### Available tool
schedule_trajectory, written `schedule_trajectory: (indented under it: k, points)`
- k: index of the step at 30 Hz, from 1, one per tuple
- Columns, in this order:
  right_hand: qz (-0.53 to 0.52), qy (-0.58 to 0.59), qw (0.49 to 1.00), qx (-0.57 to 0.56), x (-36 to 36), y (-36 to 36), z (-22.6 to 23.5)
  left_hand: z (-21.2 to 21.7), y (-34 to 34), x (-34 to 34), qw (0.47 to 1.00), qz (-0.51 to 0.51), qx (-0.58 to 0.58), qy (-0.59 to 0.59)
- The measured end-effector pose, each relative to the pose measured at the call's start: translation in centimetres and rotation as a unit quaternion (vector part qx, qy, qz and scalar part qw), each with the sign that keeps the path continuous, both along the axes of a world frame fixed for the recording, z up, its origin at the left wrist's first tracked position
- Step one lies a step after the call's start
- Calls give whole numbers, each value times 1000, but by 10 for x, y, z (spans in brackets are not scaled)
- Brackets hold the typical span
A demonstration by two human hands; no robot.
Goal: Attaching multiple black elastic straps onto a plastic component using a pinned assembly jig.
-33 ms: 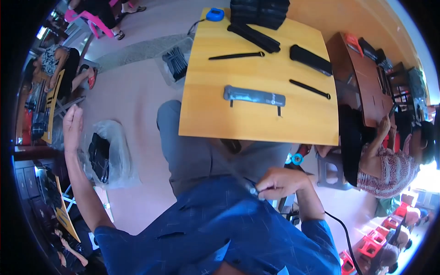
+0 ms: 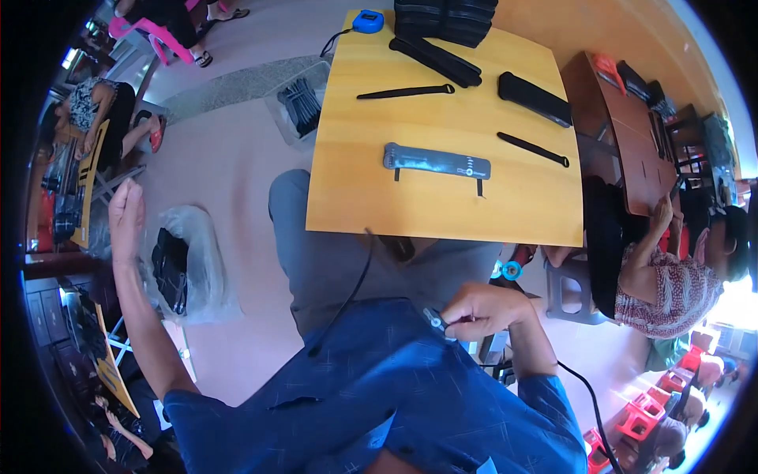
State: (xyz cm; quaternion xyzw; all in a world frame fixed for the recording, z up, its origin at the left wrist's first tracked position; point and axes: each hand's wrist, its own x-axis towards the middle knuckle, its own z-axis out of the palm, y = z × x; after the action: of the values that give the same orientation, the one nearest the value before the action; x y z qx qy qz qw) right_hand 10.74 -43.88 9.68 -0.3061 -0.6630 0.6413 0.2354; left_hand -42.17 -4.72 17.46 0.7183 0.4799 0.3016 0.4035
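The small dark clip (image 2: 433, 320) sits at chest height, just in front of the blue shirt (image 2: 379, 403). It is pinched between the thumb and fingertips of the right hand (image 2: 483, 310). The fingers are clenched tight around it, and the rest of the hand is curled over. A thin black cord (image 2: 355, 284) lies nearby, running from the near edge of the table down across the grey trousers (image 2: 332, 261) to the shirt. Whether it joins the clip cannot be told from here.

The left hand (image 2: 126, 212) is held well apart from all this, raised out to the person's left side. Its fingers are loosely together and nothing shows in its grasp. Just beside that forearm, on the floor, lies a clear plastic bag (image 2: 207, 272) with black things inside.

Ahead of the knees stands the yellow table (image 2: 442, 209). On it lie a flat grey strap (image 2: 437, 161), two thin black straps (image 2: 405, 92) and a black pouch (image 2: 534, 98). At the far edge are a blue tape measure (image 2: 368, 20) and a stack of black pieces (image 2: 446, 20). None of these is being touched. Another person (image 2: 671, 272) sits at the right, bent over a brown desk.
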Motion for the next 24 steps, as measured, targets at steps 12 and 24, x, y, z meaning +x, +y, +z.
schedule_trajectory:
  k: [12,24]
  points:
    - [-186,-37,979,77,-2,17,18,-24,-197,268,947,-320,36,-7]
    - [-285,-193,927,148,-18,-4,13,-52,-239,328,957,-279,52,62]
